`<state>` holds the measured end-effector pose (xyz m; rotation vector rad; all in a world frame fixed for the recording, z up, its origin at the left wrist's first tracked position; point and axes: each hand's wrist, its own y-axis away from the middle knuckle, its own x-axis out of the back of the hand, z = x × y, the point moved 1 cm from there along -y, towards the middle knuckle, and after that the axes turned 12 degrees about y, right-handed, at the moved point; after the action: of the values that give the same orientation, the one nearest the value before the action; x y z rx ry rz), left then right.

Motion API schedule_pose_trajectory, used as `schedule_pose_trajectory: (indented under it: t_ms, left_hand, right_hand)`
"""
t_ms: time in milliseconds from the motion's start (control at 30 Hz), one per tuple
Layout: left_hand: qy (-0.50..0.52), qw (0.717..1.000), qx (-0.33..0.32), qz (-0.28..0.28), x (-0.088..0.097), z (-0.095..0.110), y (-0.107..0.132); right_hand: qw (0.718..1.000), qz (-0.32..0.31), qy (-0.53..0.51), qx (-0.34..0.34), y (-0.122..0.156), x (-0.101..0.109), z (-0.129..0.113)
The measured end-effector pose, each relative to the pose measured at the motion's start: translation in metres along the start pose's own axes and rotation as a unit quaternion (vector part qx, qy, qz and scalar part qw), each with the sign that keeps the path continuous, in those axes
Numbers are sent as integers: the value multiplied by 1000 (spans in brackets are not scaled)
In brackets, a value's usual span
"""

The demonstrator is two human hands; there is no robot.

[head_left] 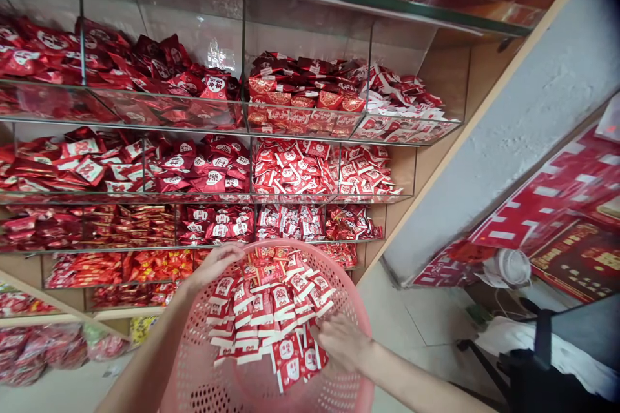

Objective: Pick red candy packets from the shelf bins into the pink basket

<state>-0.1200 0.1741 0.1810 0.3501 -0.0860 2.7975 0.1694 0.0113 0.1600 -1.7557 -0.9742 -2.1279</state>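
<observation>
A pink perforated plastic basket (198, 361) is tilted up in front of me, holding several small red-and-white sweet packets (266, 310). My left hand (216, 264) grips the basket's far left rim, fingers curled over the edge. My right hand (341, 342) reaches into the basket from the right, fingers bent among the packets at the lower right; what they hold, if anything, is hidden.
Glass-fronted shelves (242, 116) in several tiers hold heaps of red packets behind the basket. A grey wall pillar (508, 135) stands to the right. Red banners (557, 206) lean at far right, with a white fan (508, 268) and dark bag (537, 368) on the floor.
</observation>
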Motion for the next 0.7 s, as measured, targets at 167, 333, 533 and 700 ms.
schedule_pose_trajectory:
  t_ms: [167,333,533,700]
  left_hand:
    - [1,1000,2,9,-1,1,0]
    - [-4,1000,-8,1,0,-2,-1]
    - [9,1000,5,15,0,-2,0]
    - [17,1000,7,21,-1,3,2]
  right_hand:
    - [997,-21,79,-7,-4,-7,-6]
    - [996,6,87,-7,-8,-4,-7]
    - [993,2,118,8,-8,-1,-13]
    - [996,24,87,-28,-6,44,6]
